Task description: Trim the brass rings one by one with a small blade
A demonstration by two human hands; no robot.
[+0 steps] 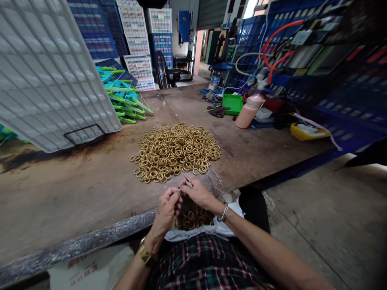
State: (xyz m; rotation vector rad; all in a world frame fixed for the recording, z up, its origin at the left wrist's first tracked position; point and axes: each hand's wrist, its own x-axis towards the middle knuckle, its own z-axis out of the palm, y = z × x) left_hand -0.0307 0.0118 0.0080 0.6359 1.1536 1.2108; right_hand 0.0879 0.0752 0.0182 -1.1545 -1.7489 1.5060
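Observation:
My left hand (168, 206) is closed in a pinch on a small gold-coloured ring (180, 189), largely hidden by the fingertips. Touching it from the right, my right hand (199, 195) is closed around a small pointed metal tool (188, 183) whose tip sticks up past the fingers; its exact kind is not clear. Just beyond both hands, a wide heap of gold-coloured rings (178, 151) lies on the brown table (99, 189). Beneath my hands, more rings (196, 218) lie in an open white sack (208, 230) at my lap.
On the left a large white plastic crate (54, 72) stands tilted beside bright green and teal plastic pieces (127, 100). Toward the right are a pink bottle (249, 110), a green tray (232, 104) and a yellow tray (308, 132). Stacked crates (134, 30) and a fan (161, 69) stand behind.

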